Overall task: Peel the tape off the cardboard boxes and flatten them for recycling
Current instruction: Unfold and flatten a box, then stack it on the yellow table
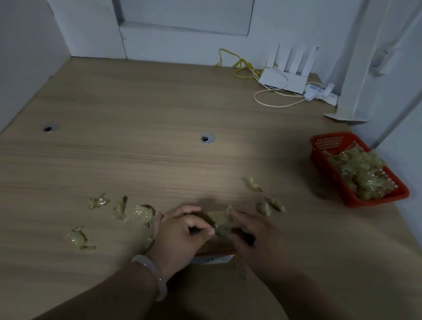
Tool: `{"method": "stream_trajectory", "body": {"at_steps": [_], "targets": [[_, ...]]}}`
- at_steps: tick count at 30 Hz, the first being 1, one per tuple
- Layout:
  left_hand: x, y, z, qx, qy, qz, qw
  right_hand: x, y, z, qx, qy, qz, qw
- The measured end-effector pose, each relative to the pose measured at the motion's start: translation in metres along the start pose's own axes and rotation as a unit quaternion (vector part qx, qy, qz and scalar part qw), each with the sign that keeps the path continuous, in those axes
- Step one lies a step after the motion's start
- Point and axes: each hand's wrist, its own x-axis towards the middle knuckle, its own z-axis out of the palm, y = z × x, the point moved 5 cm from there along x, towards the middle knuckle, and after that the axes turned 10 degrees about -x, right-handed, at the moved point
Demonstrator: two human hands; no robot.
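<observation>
Near the front edge of the tabletop (155,125), about the middle, sits the small cardboard box (211,259) I am working on. Most of it is hidden under my hands. I can only see a bit of brown card and a white label along its near side.

My left hand (181,234) is curled round the box and holds it down. My right hand (251,235) pinches a tape strip (224,226) between thumb and fingers. The tape runs between my two hands. It is a bit blurry there, so I can't tell how much of the tape is stuck on.

Little tape wads (120,211) lie on the tabletop just left of my left hand, and some more (271,205) lie a little past my right hand. By the right edge is a red basket (332,143) heaped with other wads. At the back edge, far from me, stands a white router (285,78) with its wires.

I think I am in the middle of pulling tape off this box. To do it well, I should press the box flat with my left hand so it does not lift. I should pull the tape low and slow, along the box and not straight up, so it comes off in one piece and does not rip the card. If it snaps, I need to pick at a new end. When the tape is off, I should ball it up and drop it in the basket, then squash the box flat.
</observation>
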Motion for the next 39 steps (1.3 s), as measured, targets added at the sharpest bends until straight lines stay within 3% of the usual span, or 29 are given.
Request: {"method": "stream_trajectory", "body": {"at_steps": [3,5,8,11,13,15,18,23,25,28,30,35,39], "targets": [[-0.002,-0.008,-0.008,-0.136,0.072,-0.004,0.988,-0.001,0.001,0.016,-0.113,-0.080,-0.025,0.990],[-0.004,-0.015,-0.015,-0.213,0.110,-0.040,0.970,-0.001,0.005,0.015,-0.129,-0.062,-0.016,0.990],[-0.005,-0.017,-0.024,-0.230,0.148,-0.050,0.960,0.002,0.001,0.013,-0.168,-0.065,-0.057,0.982],[-0.007,-0.006,-0.035,-0.151,0.134,0.027,0.979,0.000,-0.009,0.016,-0.179,-0.075,-0.067,0.979],[-0.009,0.007,-0.037,0.004,0.098,0.151,0.984,-0.003,-0.014,0.021,-0.200,-0.083,-0.062,0.974],[-0.013,0.012,-0.027,0.144,0.025,0.227,0.963,-0.006,-0.018,0.026,-0.199,-0.081,-0.061,0.975],[-0.016,0.001,-0.015,0.173,-0.076,0.165,0.968,-0.008,-0.021,0.029,-0.194,-0.079,-0.058,0.976],[-0.009,-0.010,-0.020,0.028,-0.014,0.036,0.999,-0.008,-0.019,0.029,-0.178,-0.066,-0.054,0.980],[-0.004,-0.013,-0.017,0.054,-0.008,-0.001,0.999,-0.009,-0.020,0.029,-0.183,-0.063,-0.060,0.979],[0.001,-0.008,-0.009,0.137,-0.028,0.015,0.990,-0.010,-0.022,0.029,-0.185,-0.060,-0.068,0.979],[0.001,-0.005,-0.008,0.123,-0.014,0.019,0.992,-0.010,-0.022,0.029,-0.189,-0.069,-0.069,0.977],[-0.006,-0.016,-0.019,-0.029,0.060,-0.008,0.998,-0.009,-0.023,0.022,-0.155,-0.032,-0.062,0.985],[-0.009,-0.037,-0.039,-0.215,0.166,-0.066,0.960,-0.008,-0.022,0.020,-0.141,-0.030,-0.054,0.988]]}}
